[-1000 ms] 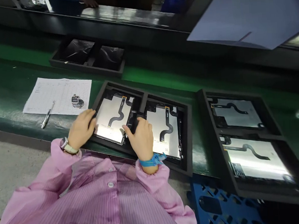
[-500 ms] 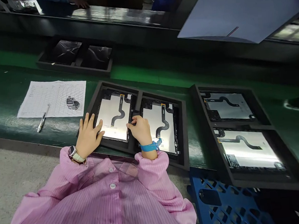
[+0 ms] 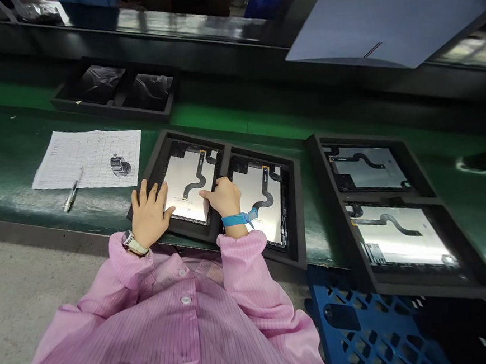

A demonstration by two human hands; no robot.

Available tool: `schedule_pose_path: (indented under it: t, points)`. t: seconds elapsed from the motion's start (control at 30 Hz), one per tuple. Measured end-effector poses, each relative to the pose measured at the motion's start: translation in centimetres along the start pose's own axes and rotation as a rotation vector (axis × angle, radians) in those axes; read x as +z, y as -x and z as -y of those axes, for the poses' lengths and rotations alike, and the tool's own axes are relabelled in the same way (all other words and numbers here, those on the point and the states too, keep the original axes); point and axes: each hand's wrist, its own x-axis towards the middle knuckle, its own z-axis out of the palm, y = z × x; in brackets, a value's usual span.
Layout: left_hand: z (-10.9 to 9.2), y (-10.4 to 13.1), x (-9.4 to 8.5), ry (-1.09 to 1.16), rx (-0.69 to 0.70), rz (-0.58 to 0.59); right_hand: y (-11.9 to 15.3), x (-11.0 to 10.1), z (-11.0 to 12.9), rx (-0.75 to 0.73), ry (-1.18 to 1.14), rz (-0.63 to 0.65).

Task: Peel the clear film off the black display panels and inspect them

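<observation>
A black foam tray (image 3: 298,200) in front of me has two compartments, each with a display panel lying silver back up. The left display panel (image 3: 184,178) carries a dark curved ribbon cable (image 3: 195,181). My left hand (image 3: 151,214) rests at its left edge with fingers spread, thumb near the lower left corner. At its right edge is my right hand (image 3: 224,197), fingers curled down by the tray divider and thumb over the panel's edge; the fingertips are partly hidden. The right display panel (image 3: 247,187) lies beside that hand, under the blue wrist strap (image 3: 235,219).
A second foam tray (image 3: 379,198) with two panels stands at right. Another tray (image 3: 113,109) with dark glossy sheets is at the back left. Left lie a printed sheet (image 3: 72,156), a pen (image 3: 73,190) and a metal counter (image 3: 119,166). A blue plastic crate (image 3: 335,337) sits below right.
My right hand has shifted slightly up and left along the panel's edge, its fingers lower in the gap. My left hand has moved slightly right. The view has shifted a little.
</observation>
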Motion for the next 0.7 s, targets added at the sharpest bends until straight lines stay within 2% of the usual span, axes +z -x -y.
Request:
schedule_pose_path:
  t: [0.27, 0.47, 0.53, 0.6, 0.63, 0.7]
  points:
    - [-0.5, 0.0, -0.2, 0.066, -0.056, 0.023, 0.4, -0.4, -0.3, 0.022, -0.183, -0.012]
    - [-0.1, 0.0, -0.6, 0.243, -0.117, 0.03, 0.7, -1.5, 0.9, -0.117, -0.457, 0.097]
    - [0.3, -0.3, -1.2, 0.422, -0.168, 0.026, 1.4, -2.4, 1.5, -0.188, -0.551, 0.12]
    - [0.7, -0.6, -2.2, 0.706, -0.25, -0.054, 2.3, -3.6, 2.1, -0.263, -0.628, 0.116]
    - [0.8, -0.8, -2.9, 0.874, -0.301, -0.129, 2.8, -4.2, 2.3, -0.319, -0.673, 0.083]
    - [0.9, -1.2, -4.5, 1.247, -0.411, -0.27, 3.5, -5.4, 2.4, -0.478, -0.768, -0.068]
